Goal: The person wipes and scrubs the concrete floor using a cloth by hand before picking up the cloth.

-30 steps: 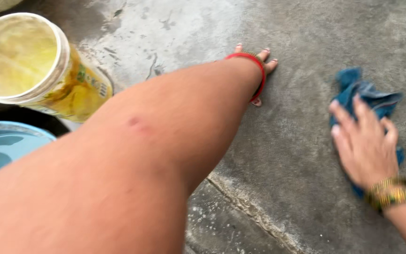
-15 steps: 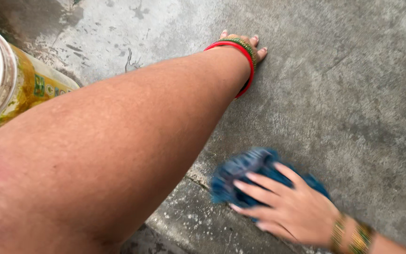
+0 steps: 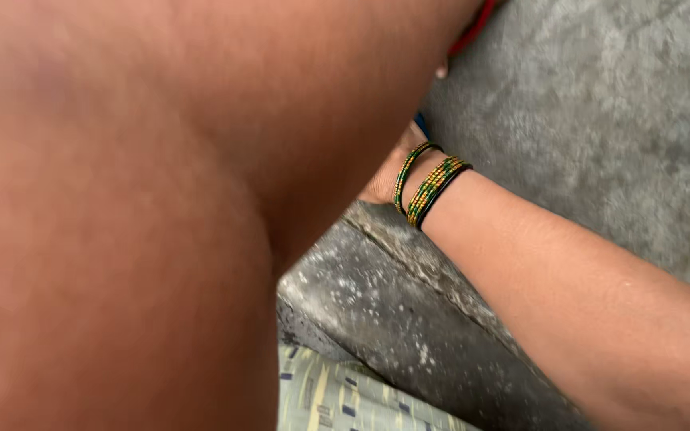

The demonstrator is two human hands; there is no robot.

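Filling the frame from 9 o'clock, the left forearm (image 3: 145, 199) hides nearly everything. Beyond it, the right hand (image 3: 383, 182) sits mostly hidden; its grip cannot be told. A blue cloth (image 3: 422, 124) sliver shows at 12 o'clock on the concrete floor (image 3: 600, 120). Advisable: flat, even pressure, overlapping strokes. Left hand unseen.

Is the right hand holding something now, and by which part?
It cannot be told: the left forearm hides most of the right hand; only a blue sliver shows beside it.
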